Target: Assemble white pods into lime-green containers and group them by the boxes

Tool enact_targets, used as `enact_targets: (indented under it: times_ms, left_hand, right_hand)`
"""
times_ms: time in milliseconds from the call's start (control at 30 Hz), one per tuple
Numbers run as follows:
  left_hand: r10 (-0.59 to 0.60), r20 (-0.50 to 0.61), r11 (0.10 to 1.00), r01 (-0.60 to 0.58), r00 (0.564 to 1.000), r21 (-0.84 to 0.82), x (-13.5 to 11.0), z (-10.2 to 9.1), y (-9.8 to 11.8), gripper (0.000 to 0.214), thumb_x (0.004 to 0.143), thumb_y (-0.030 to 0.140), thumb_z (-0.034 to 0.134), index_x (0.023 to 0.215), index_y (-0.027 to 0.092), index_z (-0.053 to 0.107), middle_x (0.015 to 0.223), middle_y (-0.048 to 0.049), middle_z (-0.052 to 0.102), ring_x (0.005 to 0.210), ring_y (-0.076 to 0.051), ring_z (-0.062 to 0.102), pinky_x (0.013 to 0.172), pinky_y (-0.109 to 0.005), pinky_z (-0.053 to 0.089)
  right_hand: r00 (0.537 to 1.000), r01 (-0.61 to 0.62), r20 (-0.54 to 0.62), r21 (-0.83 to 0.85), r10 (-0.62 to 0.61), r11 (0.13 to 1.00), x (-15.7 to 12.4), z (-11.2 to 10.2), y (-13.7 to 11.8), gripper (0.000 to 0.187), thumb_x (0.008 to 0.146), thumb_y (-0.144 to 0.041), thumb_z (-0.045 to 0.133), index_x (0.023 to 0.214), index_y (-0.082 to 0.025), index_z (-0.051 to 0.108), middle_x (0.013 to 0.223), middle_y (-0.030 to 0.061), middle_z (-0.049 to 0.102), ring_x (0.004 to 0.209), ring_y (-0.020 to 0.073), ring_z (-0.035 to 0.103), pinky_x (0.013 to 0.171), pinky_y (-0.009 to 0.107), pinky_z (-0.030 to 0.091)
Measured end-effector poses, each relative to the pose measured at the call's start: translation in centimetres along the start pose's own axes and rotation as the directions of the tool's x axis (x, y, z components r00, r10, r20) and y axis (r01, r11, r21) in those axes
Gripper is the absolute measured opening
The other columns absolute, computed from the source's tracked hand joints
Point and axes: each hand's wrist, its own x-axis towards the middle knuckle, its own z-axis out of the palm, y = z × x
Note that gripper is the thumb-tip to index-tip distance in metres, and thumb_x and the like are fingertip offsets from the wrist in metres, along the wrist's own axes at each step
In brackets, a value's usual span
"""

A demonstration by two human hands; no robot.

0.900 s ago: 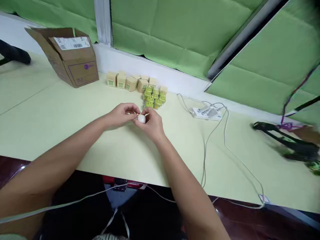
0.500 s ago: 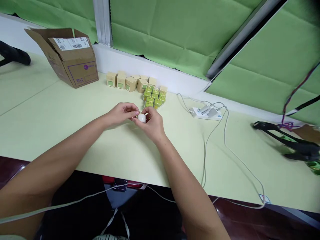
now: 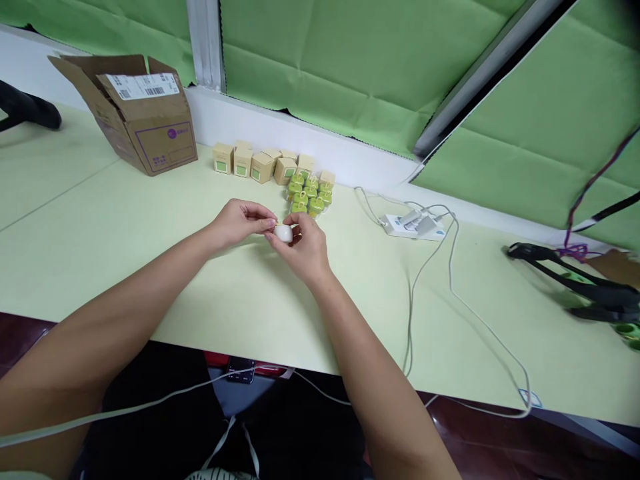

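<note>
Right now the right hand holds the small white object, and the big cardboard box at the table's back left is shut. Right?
Not shut: the head view shows the cardboard box open at the top. The rest is right: the right hand holds the small white object.

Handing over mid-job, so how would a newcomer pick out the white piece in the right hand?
On the pale table, find the green items by the tan boxes. Just nearer the wearer, the right hand holds the white piece beside the left hand: rounded and white, unlike its green and tan neighbours.
</note>
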Motion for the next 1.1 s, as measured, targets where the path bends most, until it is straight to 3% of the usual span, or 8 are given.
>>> enact_targets:
  times_ms: [633, 767, 900, 1100]
  left_hand:
    - [0.100, -0.124, 0.994, -0.104, 0.987, -0.028, 0.0, 0.1, 0.1, 0.058, 0.053, 0.054, 0.106, 0.084, 0.014, 0.078, 0.081, -0.0054, 0.078, 0.079, -0.019, 0.075, 0.091, -0.042, 0.068]
    - [0.131, -0.123, 0.989, -0.122, 0.984, 0.078, 0.4, -0.6, -0.4, 0.053, 0.060, 0.053, 0.102, 0.086, 0.015, 0.078, 0.085, -0.0067, 0.078, 0.080, -0.020, 0.074, 0.090, -0.041, 0.066]
    - [0.196, -0.116, 0.937, -0.151, 0.974, 0.315, 0.4, -1.1, -0.6, 0.042, 0.071, 0.052, 0.095, 0.087, 0.016, 0.080, 0.091, -0.0086, 0.081, 0.087, -0.022, 0.074, 0.090, -0.037, 0.062]
    - [0.391, -0.067, 0.829, -0.320, 0.918, 0.458, -0.6, -0.5, 0.0, 0.022, 0.085, 0.040, 0.082, 0.088, 0.019, 0.085, 0.097, -0.0066, 0.084, 0.091, -0.021, 0.076, 0.092, -0.033, 0.061]
  right_hand:
    - [0.994, 0.105, 0.034, -0.090, -0.103, 0.990, 0.0, 0.1, 1.0, 0.036, 0.086, -0.043, 0.080, 0.113, -0.023, 0.067, 0.111, 0.0095, 0.074, 0.090, 0.0223, 0.067, 0.077, 0.037, 0.060]
    - [0.996, 0.083, 0.020, -0.112, -0.081, 0.990, 0.0, 0.0, 1.0, 0.036, 0.087, -0.042, 0.078, 0.116, -0.023, 0.069, 0.112, 0.0100, 0.075, 0.090, 0.0231, 0.067, 0.080, 0.039, 0.060]
    - [0.997, 0.057, -0.043, -0.135, -0.063, 0.989, 0.2, -0.1, 1.0, 0.031, 0.086, -0.041, 0.077, 0.111, -0.024, 0.068, 0.109, 0.0099, 0.076, 0.091, 0.0241, 0.067, 0.083, 0.041, 0.060]
    - [0.974, -0.038, -0.224, -0.101, 0.015, 0.994, 0.7, -1.0, 1.1, 0.030, 0.088, -0.047, 0.074, 0.106, -0.024, 0.066, 0.108, 0.0098, 0.075, 0.093, 0.0242, 0.068, 0.082, 0.041, 0.059]
